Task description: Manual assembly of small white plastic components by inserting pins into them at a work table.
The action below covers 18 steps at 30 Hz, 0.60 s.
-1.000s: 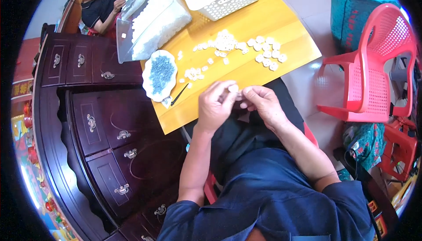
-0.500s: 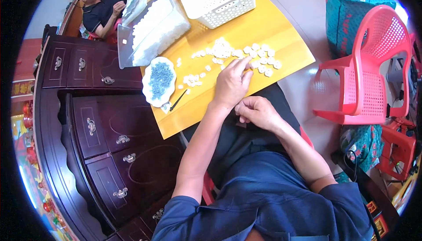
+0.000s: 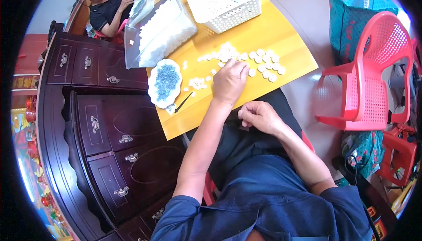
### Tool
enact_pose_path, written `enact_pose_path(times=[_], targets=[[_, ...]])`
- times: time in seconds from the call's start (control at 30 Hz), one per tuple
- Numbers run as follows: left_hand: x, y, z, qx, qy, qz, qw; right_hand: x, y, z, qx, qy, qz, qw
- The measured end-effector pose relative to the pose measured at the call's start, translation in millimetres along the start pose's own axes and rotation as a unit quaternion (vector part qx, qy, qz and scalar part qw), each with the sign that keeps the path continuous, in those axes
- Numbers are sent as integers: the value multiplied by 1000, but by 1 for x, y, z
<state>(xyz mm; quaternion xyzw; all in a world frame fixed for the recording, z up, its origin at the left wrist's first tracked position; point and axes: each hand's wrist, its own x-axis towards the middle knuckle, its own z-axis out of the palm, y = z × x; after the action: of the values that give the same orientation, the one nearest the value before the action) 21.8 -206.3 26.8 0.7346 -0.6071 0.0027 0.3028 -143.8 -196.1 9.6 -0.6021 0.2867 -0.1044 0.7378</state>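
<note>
My left hand [image 3: 230, 82] is over the yellow table [image 3: 281, 43], its fingers bent down at the near side of a heap of small white plastic pieces [image 3: 227, 51]. What lies under those fingertips is hidden. More white pieces [image 3: 268, 65] are spread to its right, and a small cluster [image 3: 198, 83] sits to its left. My right hand [image 3: 260, 117] is closed above my lap, just off the table's near edge, thumb against curled fingers; anything inside cannot be made out. A scalloped white dish [image 3: 152, 85] holds many small dark grey, slender parts [image 3: 166, 82].
Black tweezers [image 3: 183, 102] lie beside the dish. A clear bin [image 3: 132, 43] of white pieces and a white perforated basket [image 3: 233, 16] stand at the back. Dark wooden drawers [image 3: 101, 122] flank the left; a red plastic chair [image 3: 373, 69] is right. Another person [image 3: 107, 12] sits far left.
My left hand has drawn back and its fingers have bent, where they were stretched toward the right-hand pieces. My right hand is now apart from my left wrist. The view has shifted slightly.
</note>
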Motion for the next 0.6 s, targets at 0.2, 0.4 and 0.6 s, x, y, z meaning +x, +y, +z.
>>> enact_pose_path(times=[0.2, 0.4, 0.6], targets=[[-9, -6, -12, 31, 8, 7, 999, 4, 10, 3, 88, 21, 0, 996], [-32, 18, -49, -141, -83, -53, 985, -1, -10, -9, 380, 85, 17, 921], [-41, 23, -57, -182, -94, 3, 979, 3, 1, -8, 372, 67, 36, 925]])
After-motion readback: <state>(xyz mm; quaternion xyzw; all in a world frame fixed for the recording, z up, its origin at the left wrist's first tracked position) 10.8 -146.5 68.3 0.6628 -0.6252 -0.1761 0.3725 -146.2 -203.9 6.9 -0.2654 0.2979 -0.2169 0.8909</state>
